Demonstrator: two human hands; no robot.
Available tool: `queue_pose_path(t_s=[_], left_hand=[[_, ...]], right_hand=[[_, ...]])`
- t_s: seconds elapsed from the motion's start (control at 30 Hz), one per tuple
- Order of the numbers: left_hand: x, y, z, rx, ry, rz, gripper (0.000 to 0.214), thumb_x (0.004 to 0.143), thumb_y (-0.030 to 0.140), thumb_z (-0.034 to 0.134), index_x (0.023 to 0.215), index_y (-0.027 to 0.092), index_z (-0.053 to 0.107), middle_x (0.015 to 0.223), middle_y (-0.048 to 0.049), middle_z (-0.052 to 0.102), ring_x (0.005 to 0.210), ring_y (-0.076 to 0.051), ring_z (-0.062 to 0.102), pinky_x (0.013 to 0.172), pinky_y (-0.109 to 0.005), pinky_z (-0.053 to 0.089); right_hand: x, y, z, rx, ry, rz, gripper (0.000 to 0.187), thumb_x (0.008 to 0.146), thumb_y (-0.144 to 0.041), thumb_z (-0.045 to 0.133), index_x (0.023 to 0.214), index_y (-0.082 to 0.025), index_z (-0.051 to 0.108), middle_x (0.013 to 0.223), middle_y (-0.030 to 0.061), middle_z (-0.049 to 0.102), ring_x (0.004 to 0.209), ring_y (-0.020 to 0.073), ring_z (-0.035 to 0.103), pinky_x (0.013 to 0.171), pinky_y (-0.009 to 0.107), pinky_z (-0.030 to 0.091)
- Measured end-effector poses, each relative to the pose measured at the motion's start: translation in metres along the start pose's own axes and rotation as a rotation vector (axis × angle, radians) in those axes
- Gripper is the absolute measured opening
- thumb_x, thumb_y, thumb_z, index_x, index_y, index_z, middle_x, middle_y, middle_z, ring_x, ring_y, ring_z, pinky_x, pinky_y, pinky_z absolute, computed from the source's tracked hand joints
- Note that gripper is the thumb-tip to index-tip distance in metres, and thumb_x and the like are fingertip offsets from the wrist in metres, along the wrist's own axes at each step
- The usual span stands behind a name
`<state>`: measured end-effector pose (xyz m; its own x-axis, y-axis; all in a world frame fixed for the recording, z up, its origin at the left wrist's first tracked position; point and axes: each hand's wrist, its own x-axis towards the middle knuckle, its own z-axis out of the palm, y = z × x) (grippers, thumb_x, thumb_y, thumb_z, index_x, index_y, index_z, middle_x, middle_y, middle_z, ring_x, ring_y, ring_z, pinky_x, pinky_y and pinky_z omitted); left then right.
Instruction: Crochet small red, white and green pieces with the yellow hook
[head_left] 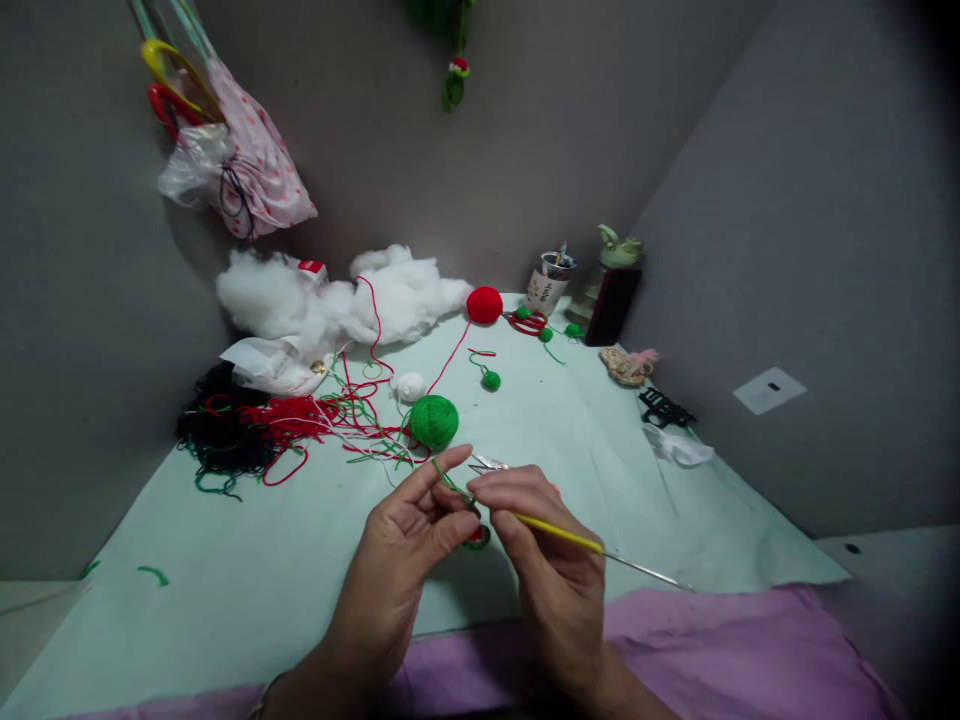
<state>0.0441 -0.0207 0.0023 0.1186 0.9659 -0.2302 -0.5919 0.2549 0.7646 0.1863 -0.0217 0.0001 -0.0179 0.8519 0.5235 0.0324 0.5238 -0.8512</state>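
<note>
My right hand (pixel 551 560) grips a crochet hook (pixel 562 532) by its yellow handle, the metal shaft sticking out to the lower right. Between thumb and fingers, my left hand (pixel 409 545) pinches a small green and red crochet piece (pixel 477 538), partly hidden by the fingers. Green yarn runs over the raised left index finger. The hook's working tip meets the piece, but fingers cover the exact spot. Just beyond the left hand lies a ball of green yarn (pixel 434 421). Small scissors (pixel 487 463) lie behind my right hand, partly covered.
Tangled red yarn (pixel 300 418) and black yarn (pixel 225 425) lie at left, below white stuffing (pixel 405 290). A red yarn ball (pixel 484 305), red-handled scissors (pixel 528 321), a pen cup (pixel 547 285) and a dark phone-like slab (pixel 613 307) stand or lie at the back. Purple cloth (pixel 735 640) covers the near edge.
</note>
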Motion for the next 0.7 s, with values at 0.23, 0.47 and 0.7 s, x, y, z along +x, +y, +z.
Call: queue_pose_path(t_s=[0.23,0.47,0.7], left_hand=[[-0.002,0.001,0.003,-0.02,0.053,0.005,0.073,0.073,0.027,0.095,0.14,0.022,0.068,0.079,0.0024,0.069,0.079,-0.013,0.063,0.082,-0.026,0.05],[0.0,0.01,-0.006,-0.048,-0.028,-0.093,0.054,0.078,0.026,0.091,0.13,0.021,0.075,0.081,0.0019,0.067,0.077,-0.011,0.058,0.083,-0.025,0.044],[0.001,0.01,-0.007,0.023,-0.036,-0.061,0.036,0.077,0.032,0.092,0.112,0.026,0.085,0.076,0.0023,0.066,0.071,-0.01,0.058,0.074,-0.023,0.044]], right_hand=[[-0.006,-0.002,-0.002,-0.047,-0.03,0.006,0.03,0.102,-0.013,0.062,0.116,-0.033,0.079,0.101,0.0017,0.068,0.095,0.0145,0.064,0.08,0.026,0.055],[0.001,0.004,-0.016,0.059,-0.031,0.043,0.022,0.105,-0.021,0.06,0.111,-0.029,0.08,0.092,0.0019,0.075,0.088,0.0158,0.069,0.091,0.033,0.054],[0.008,0.001,-0.025,0.438,0.028,0.333,0.015,0.098,-0.033,0.071,0.096,-0.025,0.083,0.086,0.002,0.074,0.066,0.0111,0.069,0.061,0.023,0.057]])
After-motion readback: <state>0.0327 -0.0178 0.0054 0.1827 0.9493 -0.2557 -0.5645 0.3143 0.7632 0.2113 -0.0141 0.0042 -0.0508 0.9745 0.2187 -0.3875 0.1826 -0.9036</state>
